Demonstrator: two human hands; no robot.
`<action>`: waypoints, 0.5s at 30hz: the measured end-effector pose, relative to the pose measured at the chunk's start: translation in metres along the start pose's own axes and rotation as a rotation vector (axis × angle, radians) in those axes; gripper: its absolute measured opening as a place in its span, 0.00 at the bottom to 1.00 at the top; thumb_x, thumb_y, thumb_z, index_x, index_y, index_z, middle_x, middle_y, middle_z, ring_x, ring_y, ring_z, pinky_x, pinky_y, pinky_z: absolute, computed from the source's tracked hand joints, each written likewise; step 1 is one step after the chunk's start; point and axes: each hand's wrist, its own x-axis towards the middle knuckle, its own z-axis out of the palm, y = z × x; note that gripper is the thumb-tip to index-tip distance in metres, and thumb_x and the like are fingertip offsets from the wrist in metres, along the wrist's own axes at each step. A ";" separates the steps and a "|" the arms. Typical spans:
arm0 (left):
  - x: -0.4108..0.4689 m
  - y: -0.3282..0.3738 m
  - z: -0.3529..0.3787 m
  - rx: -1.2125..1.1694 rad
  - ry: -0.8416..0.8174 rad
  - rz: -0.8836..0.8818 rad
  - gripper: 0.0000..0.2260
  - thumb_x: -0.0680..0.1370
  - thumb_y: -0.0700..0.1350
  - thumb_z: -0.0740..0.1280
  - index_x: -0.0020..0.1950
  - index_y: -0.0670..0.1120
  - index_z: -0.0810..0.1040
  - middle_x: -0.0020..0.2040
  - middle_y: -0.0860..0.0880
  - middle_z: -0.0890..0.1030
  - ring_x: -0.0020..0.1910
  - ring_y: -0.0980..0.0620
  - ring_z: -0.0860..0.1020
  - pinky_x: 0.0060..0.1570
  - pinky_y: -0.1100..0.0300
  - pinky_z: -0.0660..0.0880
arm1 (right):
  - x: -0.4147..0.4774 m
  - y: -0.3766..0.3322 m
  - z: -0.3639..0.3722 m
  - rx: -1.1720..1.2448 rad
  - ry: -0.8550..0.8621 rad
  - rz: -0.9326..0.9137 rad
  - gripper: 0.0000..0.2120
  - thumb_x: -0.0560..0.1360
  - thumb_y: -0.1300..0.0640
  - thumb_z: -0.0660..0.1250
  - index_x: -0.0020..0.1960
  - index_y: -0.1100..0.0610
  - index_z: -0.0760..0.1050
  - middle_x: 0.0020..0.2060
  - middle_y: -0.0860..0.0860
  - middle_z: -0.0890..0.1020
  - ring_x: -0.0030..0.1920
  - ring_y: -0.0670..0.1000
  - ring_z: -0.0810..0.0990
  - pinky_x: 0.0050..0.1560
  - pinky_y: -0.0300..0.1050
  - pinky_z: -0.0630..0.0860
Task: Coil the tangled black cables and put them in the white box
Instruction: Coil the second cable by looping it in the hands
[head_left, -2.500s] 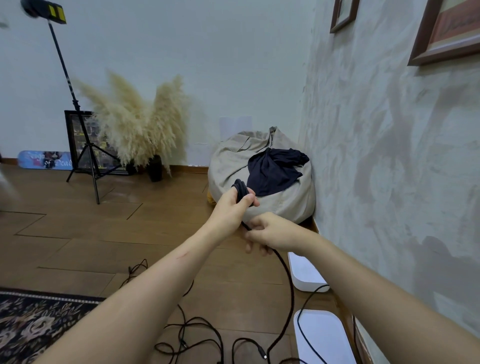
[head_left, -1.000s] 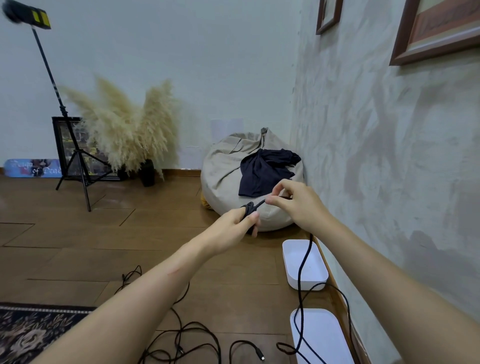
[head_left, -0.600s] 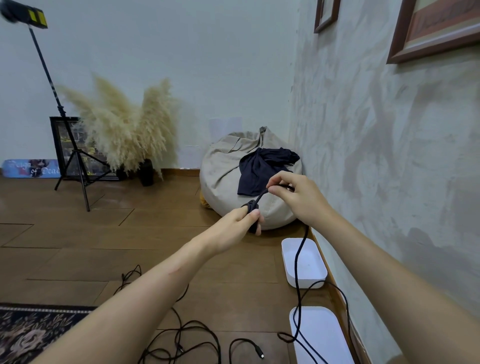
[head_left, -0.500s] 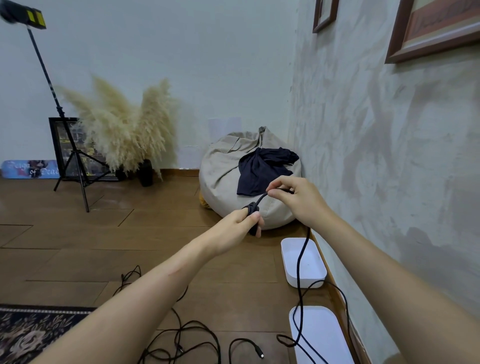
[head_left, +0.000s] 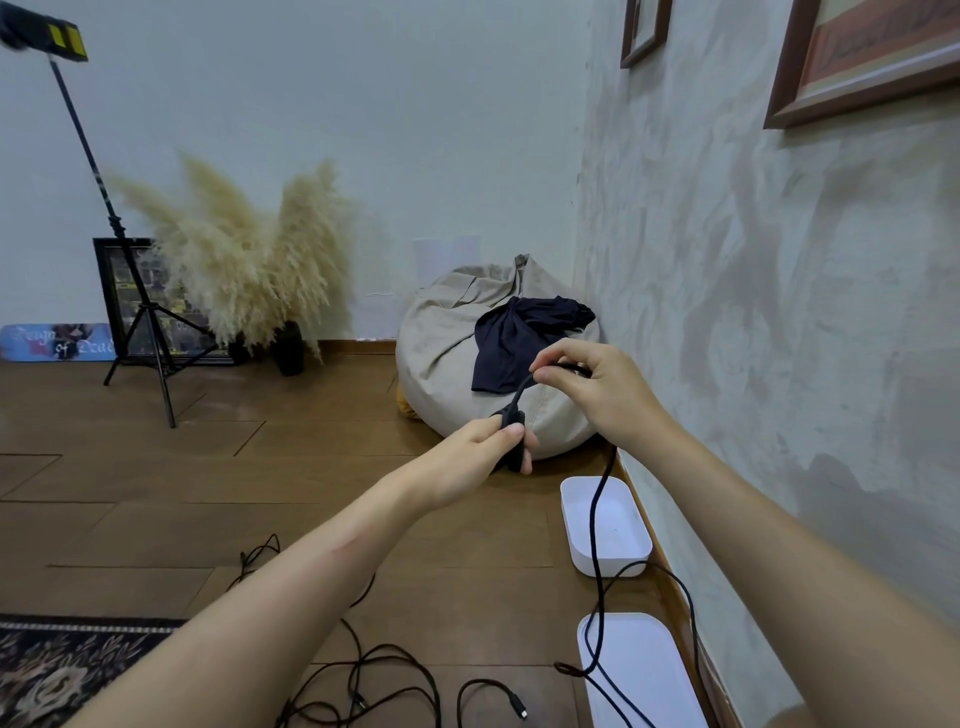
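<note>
Mid-frame, the left hand (head_left: 478, 449) grips the coil (head_left: 510, 415) steady while the right hand (head_left: 602, 389) pinches the cable (head_left: 595, 540), probably feeding slack for another loop, above the box (head_left: 610, 566).

Black cable (head_left: 520, 395) hangs past open white box (head_left: 626, 519) on floor.

Home living room, beanbag (head_left: 457, 353), pampas grass (head_left: 244, 260), framed pictures (head_left: 862, 52)

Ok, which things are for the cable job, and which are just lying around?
For the job: left hand, right hand, black cable, loose cables, white box.
Lying about: beanbag, dark cloth, pampas grass, light stand, rug.
</note>
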 end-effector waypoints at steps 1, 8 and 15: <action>0.000 0.001 -0.001 0.016 -0.002 0.009 0.15 0.88 0.48 0.54 0.61 0.43 0.78 0.49 0.55 0.82 0.54 0.61 0.77 0.59 0.63 0.68 | 0.001 0.000 0.000 0.004 0.005 0.000 0.03 0.78 0.61 0.71 0.49 0.58 0.84 0.41 0.46 0.84 0.41 0.41 0.79 0.45 0.32 0.72; -0.002 0.000 -0.003 0.049 0.022 0.025 0.12 0.87 0.43 0.57 0.59 0.42 0.79 0.46 0.56 0.82 0.52 0.61 0.77 0.58 0.62 0.68 | 0.002 0.007 0.000 -0.052 -0.067 0.031 0.05 0.80 0.61 0.69 0.51 0.55 0.83 0.41 0.42 0.84 0.44 0.46 0.81 0.46 0.41 0.76; -0.007 0.020 -0.002 -0.013 -0.034 0.119 0.11 0.86 0.44 0.59 0.55 0.42 0.80 0.44 0.51 0.81 0.53 0.48 0.79 0.62 0.57 0.73 | 0.003 0.003 0.001 0.054 -0.006 0.053 0.05 0.80 0.60 0.70 0.50 0.54 0.84 0.41 0.53 0.84 0.44 0.54 0.80 0.51 0.49 0.76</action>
